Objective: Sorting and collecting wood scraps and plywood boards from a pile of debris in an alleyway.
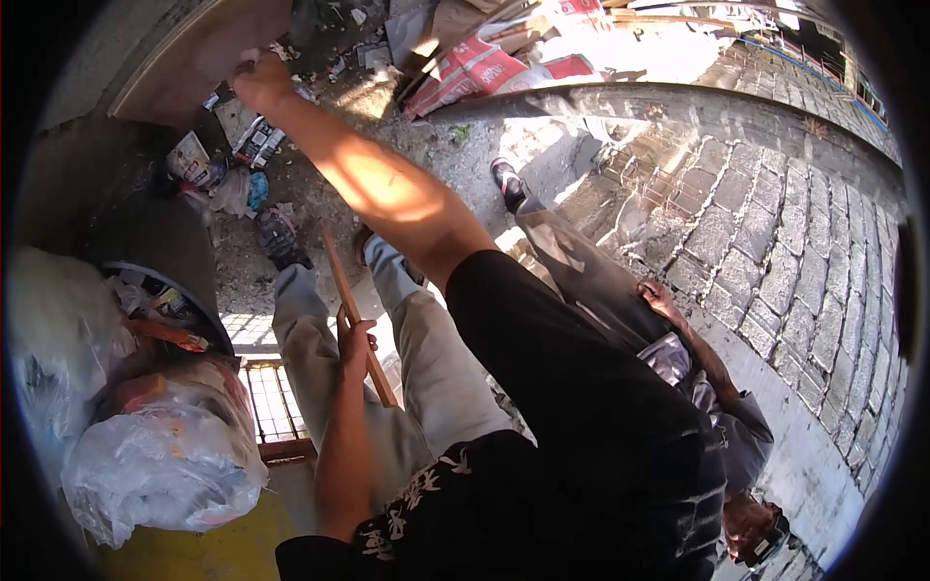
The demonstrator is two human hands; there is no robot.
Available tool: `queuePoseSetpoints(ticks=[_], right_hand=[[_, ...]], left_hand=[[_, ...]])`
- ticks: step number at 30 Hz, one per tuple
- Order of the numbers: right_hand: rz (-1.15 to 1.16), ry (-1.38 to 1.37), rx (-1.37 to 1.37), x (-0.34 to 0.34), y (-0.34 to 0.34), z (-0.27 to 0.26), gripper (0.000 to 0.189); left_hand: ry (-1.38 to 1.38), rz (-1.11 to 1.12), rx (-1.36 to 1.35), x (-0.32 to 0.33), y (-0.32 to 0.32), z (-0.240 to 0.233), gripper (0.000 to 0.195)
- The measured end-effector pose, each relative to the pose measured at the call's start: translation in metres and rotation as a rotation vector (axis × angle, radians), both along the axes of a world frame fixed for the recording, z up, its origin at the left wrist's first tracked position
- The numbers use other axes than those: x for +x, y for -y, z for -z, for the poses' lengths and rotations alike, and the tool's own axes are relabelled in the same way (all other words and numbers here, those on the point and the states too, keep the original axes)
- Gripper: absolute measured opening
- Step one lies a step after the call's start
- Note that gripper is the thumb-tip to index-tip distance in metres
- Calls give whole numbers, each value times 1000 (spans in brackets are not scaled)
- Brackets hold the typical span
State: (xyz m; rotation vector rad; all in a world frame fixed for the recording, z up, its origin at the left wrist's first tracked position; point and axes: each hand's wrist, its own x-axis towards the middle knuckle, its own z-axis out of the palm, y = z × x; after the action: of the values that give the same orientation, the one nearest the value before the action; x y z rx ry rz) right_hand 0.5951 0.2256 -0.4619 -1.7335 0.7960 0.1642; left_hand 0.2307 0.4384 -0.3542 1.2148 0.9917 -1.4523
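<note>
My left hand (354, 338) is closed around a narrow wooden strip (381, 381), held at a slant in front of my legs. My right arm reaches far out to the upper left. There my right hand (263, 81) has its fingers curled beside the edge of a brown board (203, 54). Whether those fingers grip the board or some small pale thing is not clear. Below that hand, litter lies on the ground, with a dark printed package (259, 141), a carton piece (190, 160) and a crumpled blue wrapper (257, 190).
At left stands a dark bin (218, 319) holding rubbish, beside stuffed clear plastic bags (167, 465). Another person (581, 261) stands close on my right. A long beam (654, 105) runs past printed red-and-white sacks (472, 72). Stone paving (785, 240) spreads along the right. A wire grid (272, 399) lies below.
</note>
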Motion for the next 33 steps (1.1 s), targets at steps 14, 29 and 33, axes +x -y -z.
queuePoseSetpoints(ticks=[14,29,33], right_hand=[[642,-591,-7,-534,61,61,91],[-152,-530,-276,-420,124,-86,46],[-20,-252,-195,-362,104,-80,36]], left_hand=[[-3,10,93,-19,3,3,64],[367,3,-286,139,60,47,51],[318,198,-123,184,49,96,44]])
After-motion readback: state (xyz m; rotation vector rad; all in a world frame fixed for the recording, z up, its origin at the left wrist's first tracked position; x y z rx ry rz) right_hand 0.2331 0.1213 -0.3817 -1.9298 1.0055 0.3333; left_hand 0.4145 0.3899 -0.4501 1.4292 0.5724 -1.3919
